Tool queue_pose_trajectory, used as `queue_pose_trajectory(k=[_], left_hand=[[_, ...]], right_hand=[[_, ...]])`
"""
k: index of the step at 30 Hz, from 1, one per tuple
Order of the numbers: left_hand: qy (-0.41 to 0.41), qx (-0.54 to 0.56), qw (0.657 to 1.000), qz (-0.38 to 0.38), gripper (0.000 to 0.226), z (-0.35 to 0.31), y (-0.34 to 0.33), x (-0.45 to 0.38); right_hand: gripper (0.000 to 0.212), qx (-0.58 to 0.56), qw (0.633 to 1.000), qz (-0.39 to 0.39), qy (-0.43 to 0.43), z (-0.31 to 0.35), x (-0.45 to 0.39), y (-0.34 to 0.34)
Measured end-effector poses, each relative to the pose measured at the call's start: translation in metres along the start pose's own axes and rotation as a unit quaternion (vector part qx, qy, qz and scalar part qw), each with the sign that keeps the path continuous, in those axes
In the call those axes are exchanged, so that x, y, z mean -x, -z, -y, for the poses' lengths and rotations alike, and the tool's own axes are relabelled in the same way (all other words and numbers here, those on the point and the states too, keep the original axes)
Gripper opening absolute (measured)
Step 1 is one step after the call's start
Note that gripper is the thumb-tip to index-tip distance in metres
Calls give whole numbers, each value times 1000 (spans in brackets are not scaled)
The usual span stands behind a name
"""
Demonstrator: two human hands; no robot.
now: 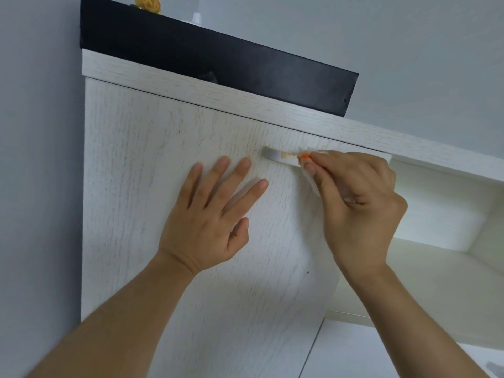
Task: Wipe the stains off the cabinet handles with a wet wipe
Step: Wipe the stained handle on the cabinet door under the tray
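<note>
Wet wipe (313, 184) is pinched in the curled fingers of the right hand (357, 203) and pressed on the stained handle (275, 155). Just left of this grip, the left hand (210, 214) lies flat, fingers spread, on the cabinet door (131, 165).
</note>
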State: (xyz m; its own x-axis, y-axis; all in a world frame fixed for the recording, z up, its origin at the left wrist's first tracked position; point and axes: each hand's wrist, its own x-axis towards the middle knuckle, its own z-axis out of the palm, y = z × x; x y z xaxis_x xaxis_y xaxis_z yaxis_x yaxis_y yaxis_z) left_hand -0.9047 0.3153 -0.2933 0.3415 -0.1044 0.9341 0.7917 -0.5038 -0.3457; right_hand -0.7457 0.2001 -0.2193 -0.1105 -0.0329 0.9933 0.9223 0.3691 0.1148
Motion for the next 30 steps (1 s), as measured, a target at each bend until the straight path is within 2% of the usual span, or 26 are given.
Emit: queue_pose_trajectory(k=[16, 20, 26, 30], left_hand=[[-1, 2, 1000, -6, 64, -1, 0, -1], [-1, -1, 1000, -3, 63, 0, 0, -1], [3, 2, 1000, -7, 63, -1, -1, 0], [3, 7, 1000, -11, 62, -2, -1, 0]], right_hand=[[11, -18, 999, 23, 40, 6, -3, -11], [11, -26, 1000, -12, 2, -1, -2, 1], [11, -5, 998, 30, 50, 11, -8, -15], [10, 12, 999, 21, 43, 6, -5, -9]])
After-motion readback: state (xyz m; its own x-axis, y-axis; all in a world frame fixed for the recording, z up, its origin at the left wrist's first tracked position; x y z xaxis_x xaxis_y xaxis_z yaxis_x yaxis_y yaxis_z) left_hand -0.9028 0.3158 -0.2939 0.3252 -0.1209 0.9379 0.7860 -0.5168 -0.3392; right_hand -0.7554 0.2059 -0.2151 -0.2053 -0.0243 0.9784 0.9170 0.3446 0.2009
